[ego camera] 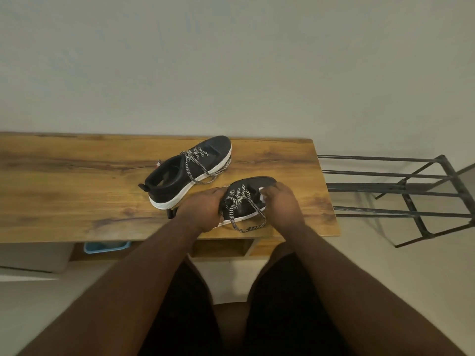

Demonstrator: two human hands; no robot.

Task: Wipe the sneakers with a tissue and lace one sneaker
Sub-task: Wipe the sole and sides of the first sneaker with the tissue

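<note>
A blue bin [106, 247] sits under the wooden table [77, 176], at its near-left edge. On the tabletop, the far sneaker [185, 173] lies at an angle, heel toward the near left, toe toward the far right, with its black-and-white laces [203, 173] hanging loose over the white sole. The near sneaker [246, 201] rests just beside it, closer to the table's near edge. The left hand [203, 209] extends forward with a straight forearm and grips the heel end of the near sneaker, fingers curled over its upper edge. The right hand [282, 201] reaches in from the right, fingers curled and clamped on a white tissue [262, 195], which is pressed against the toe side of the same sneaker. A black metal rack [411, 196] stands to the right of the table, apart from it
</note>
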